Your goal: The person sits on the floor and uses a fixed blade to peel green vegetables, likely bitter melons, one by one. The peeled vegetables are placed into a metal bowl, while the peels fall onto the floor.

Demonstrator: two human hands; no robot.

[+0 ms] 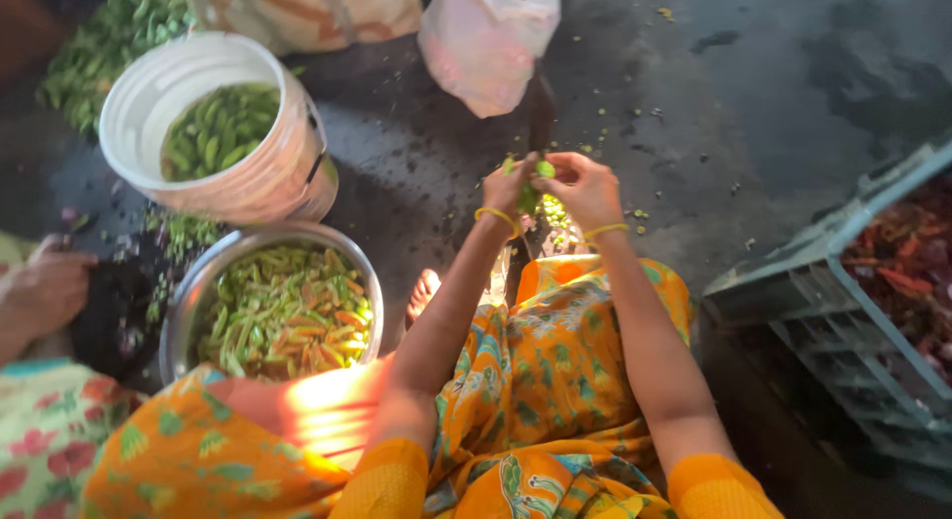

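Note:
My left hand [506, 187] and my right hand [587, 190] meet in front of me and both pinch a small green chilli [543, 169]. They hold it against an upright dark blade [540, 113] that stands on the floor between my knees. Cut green pieces [553, 212] lie just below the hands. Both wrists wear yellow bangles. My orange patterned clothes fill the lower middle of the view.
A steel bowl [203, 281] of cut green and orange chillies sits at my left. Behind it stands a white bucket [283, 172] of whole green chillies. A pink plastic bag [486, 43] lies ahead. A grey crate [843, 311] is at right. Another person's hand [45, 286] is at far left.

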